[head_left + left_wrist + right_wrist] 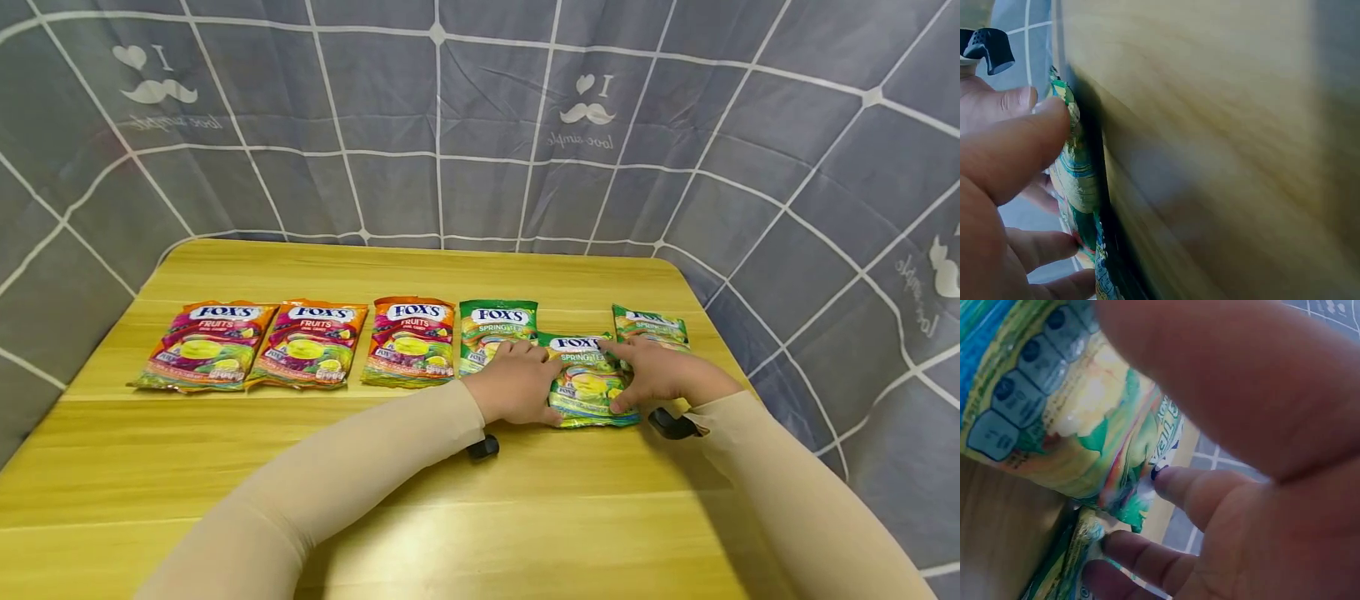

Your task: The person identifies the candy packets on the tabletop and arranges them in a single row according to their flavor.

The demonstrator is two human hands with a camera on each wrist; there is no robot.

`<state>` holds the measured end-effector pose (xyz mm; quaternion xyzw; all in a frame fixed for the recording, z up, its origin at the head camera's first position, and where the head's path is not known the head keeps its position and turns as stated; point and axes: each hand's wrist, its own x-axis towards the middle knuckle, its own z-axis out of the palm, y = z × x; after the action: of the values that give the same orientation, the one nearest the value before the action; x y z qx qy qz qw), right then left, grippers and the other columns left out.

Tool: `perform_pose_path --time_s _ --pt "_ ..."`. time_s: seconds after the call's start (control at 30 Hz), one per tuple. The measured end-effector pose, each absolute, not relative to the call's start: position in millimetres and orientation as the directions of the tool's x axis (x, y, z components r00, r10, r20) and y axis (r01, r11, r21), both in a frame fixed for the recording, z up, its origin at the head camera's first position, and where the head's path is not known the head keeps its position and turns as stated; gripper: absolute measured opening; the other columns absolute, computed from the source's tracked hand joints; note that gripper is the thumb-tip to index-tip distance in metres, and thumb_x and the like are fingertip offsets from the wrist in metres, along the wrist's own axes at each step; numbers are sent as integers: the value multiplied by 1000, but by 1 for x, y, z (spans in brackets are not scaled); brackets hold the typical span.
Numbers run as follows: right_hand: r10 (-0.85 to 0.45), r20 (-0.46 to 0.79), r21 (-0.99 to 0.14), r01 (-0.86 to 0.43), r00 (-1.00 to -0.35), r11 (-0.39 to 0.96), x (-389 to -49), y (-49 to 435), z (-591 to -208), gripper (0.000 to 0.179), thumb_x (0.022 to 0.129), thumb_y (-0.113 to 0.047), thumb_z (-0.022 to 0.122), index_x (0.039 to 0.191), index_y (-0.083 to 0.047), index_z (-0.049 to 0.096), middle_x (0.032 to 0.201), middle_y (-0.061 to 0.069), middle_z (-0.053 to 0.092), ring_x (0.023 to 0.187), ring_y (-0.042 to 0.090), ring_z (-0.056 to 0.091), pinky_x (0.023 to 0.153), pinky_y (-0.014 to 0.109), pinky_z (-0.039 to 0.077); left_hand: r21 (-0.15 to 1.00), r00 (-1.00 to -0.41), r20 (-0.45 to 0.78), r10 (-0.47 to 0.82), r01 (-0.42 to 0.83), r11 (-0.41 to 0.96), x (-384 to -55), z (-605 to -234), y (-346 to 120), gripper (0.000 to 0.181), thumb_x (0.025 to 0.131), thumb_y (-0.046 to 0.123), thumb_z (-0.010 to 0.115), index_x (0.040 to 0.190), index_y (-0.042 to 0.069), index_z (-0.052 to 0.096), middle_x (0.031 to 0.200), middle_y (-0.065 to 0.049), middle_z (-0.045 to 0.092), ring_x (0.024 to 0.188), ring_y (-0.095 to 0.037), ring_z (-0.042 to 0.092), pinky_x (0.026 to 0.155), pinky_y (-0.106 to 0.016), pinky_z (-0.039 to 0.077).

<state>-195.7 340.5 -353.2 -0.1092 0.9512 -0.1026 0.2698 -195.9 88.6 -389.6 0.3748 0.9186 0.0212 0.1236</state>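
A green Fox's Spring Tea candy bag (588, 385) lies face up between both hands, label toward the back. My left hand (519, 385) holds its left edge, thumb near the bottom corner; in the left wrist view the thumb and fingers meet the bag's edge (1079, 178). On the other side, my right hand (667, 373) grips the right edge, and the right wrist view shows its thumb over the printed front (1085, 425). A second green bag (498, 317), left of the held one, is partly covered by the left hand. Another green bag (651, 327) lies partly behind the right hand.
Farther left on the wooden table (420, 517) lie three orange-red Fox's Fruits bags, one (411, 342) apart and two, the middle (306, 343) and leftmost (206, 346), touching. A grey checked curtain (390, 108) surrounds the table's back and sides. Black wrist-mounted parts show below both hands.
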Motion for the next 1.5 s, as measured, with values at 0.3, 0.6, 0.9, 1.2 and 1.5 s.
perform_pose_path --time_s 0.3,0.6,0.9,1.2,1.5 --pt "-264 -488 -250 -157 -832 956 -197 341 -359 117 78 -40 94 168 -8 26 162 44 24 148 64 29 111 74 39 107 -700 -247 670 667 737 -195 -385 95 89 93 70 66 166 28 36 168 -9 39 153 -32 36 120 -50 32" --pt "-300 -485 -315 -156 -821 936 -198 345 -362 117 79 -33 94 167 -1 23 155 36 42 143 54 43 115 66 40 94 -699 -254 668 670 737 -196 -385 99 88 93 70 66 166 30 36 169 -8 39 152 -32 35 120 -49 30" --pt "-278 -480 -344 -113 -832 932 -200 350 -364 114 82 -27 92 168 -3 22 163 37 31 149 57 34 118 68 35 136 -698 -266 665 656 743 -201 -383 103 90 93 69 67 167 30 32 169 -7 39 149 -31 37 115 -48 32" --pt "-268 -464 -347 -106 -844 932 -204 356 -365 110 84 -26 91 167 -2 24 162 37 36 147 57 37 118 67 36 127 -703 -261 661 654 746 -210 -387 109 89 94 70 65 167 31 32 170 -5 39 148 -31 37 118 -52 29" --pt "-253 -448 -297 -124 -858 947 -210 358 -369 105 87 -29 88 167 -2 26 159 33 43 144 54 45 116 66 40 121 -717 -272 641 636 763 -220 -389 114 90 93 70 66 167 33 31 171 -4 37 156 -35 29 123 -57 24"
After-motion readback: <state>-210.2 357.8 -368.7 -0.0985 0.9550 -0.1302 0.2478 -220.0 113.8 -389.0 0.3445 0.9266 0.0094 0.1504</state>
